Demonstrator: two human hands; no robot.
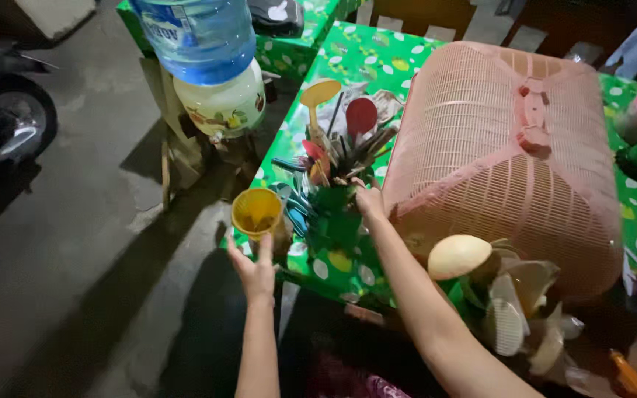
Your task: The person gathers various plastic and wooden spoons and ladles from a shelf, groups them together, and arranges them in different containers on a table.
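Far left of frame: a motorbike wheel (9,121) on the concrete floor. Upper left centre: a blue water bottle (200,33) upended on a cream dispenser (223,103).

Lower left centre: your left hand (256,269), fingers spread and loosely curled under a yellow cup (257,212). The fingertips reach its base; a firm grip can't be confirmed. The cup sits at the bench's (377,59) left edge, on its green patterned cloth.

Centre: your right hand (369,199) is at the rim of a green utensil holder (333,221) crammed with spoons and ladles, fingers bent down among the handles; what they grip, you can't tell.

Right of centre: a large pink mesh food cover (510,155). Lower right: a cluster of pale spoons (510,295).
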